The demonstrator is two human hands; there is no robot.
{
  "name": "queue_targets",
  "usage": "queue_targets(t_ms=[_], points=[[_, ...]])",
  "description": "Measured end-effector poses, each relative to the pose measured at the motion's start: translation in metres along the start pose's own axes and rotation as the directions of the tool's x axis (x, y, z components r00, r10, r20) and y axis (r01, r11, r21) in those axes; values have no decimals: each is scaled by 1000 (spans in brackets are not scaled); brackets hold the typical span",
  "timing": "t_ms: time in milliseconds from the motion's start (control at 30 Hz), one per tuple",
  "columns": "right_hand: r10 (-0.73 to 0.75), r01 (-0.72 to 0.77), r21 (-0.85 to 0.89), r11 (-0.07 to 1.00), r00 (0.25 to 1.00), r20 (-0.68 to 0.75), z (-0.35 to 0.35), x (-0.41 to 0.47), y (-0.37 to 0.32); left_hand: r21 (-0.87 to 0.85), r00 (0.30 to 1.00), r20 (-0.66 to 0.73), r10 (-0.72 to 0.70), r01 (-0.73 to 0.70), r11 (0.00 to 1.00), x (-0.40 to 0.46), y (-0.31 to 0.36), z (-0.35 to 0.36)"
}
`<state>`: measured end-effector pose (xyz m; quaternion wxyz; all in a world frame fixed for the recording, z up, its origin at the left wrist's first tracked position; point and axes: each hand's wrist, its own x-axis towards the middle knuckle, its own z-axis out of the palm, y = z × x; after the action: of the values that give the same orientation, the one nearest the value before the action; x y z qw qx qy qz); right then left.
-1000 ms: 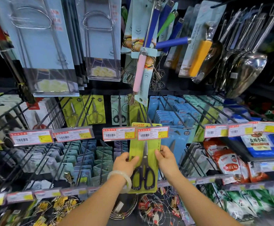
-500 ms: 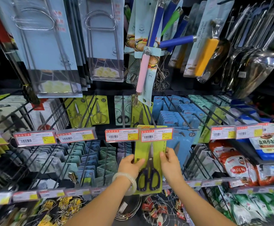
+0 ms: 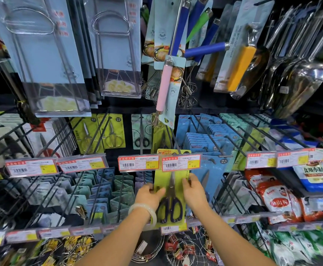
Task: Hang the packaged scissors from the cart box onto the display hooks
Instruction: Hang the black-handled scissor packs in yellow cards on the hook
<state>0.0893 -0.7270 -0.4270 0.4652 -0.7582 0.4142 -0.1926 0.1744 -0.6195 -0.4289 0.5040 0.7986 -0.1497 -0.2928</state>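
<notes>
- Store pegboard hooks (image 3: 178,146) crowd every row.
- Both hands, left hand (image 3: 149,194) and right hand (image 3: 193,191), pinch the packaged scissors (image 3: 171,196), now raised slightly, its top behind the price tag (image 3: 180,162); threading seems underway.

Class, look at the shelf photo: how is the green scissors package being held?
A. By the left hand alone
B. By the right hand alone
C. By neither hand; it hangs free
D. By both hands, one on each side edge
D: the left hand and the right hand each grip a side edge of the green scissors package, just below the price tags.
</notes>
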Motion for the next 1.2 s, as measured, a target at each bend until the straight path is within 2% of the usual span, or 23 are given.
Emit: queue_targets(t_ms=[167,267,367,533,633,767,1000,1200], points=[[173,-148,-201,968,978,113,5,15,-1,22,996,57,-69,67,997,1,-12,-2],[223,-168,-306,937,962,155,20,13,11,179,994,89,-67,51,983,5,-33,-5],[201,-72,-461,885,950,238,41,4,11,433,995,83,-61,19,901,4,-51,-18],[32,256,-572,779,895,444,101,-18,-22,777,999,18,-32,6,629,-11,-65,-77],[-60,466,-566,680,805,591,148,-39,-54,859,997,-69,-44,82,505,-22,-77,-133],[-150,660,-498,563,674,724,223,-76,-101,864,967,-249,-61,250,437,-48,-106,-218],[-200,877,-308,368,398,895,365,-178,-192,734,857,-479,-191,510,448,-115,-176,-372],[-220,969,-142,201,186,958,473,-280,-255,609,742,-618,-261,662,437,-189,-232,-497]])
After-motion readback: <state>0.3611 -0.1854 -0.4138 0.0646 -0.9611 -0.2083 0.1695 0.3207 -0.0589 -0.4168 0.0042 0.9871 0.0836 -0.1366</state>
